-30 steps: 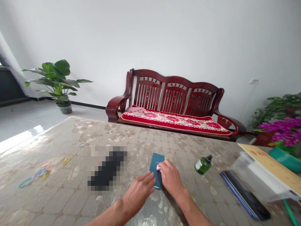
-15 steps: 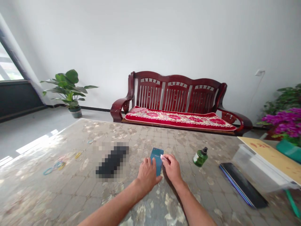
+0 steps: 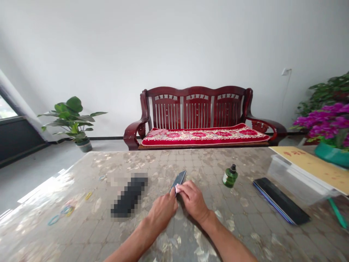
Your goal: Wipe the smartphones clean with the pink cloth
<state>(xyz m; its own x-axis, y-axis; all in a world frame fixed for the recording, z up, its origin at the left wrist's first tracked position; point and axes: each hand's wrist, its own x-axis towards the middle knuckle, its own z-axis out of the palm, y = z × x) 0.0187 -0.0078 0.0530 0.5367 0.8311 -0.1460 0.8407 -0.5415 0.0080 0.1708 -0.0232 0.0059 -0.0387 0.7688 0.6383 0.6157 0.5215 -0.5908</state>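
Observation:
In the head view a phone (image 3: 179, 178) is tilted up on its side over the table, its lower end in my left hand (image 3: 163, 208). The fingers of that hand are closed round it. My right hand (image 3: 195, 199) pinches a small white wad (image 3: 177, 188), perhaps tissue or cloth, against the phone's right edge. My fingers hide the lower part of the phone. To the right of my hands stands a green bottle (image 3: 230, 177) with a black cap.
A dark blurred-out object (image 3: 129, 196) lies left of my hands, with several coloured bands (image 3: 65, 210) beyond. On the right are a stack of phones (image 3: 280, 200), a clear plastic box (image 3: 300, 183) and purple flowers (image 3: 324, 122). A wooden bench (image 3: 196, 109) stands behind the table.
The phone lay with its blue back up under my left hand; now it is tipped onto its side in that hand's grip. My right hand has moved left with the white wad to its edge.

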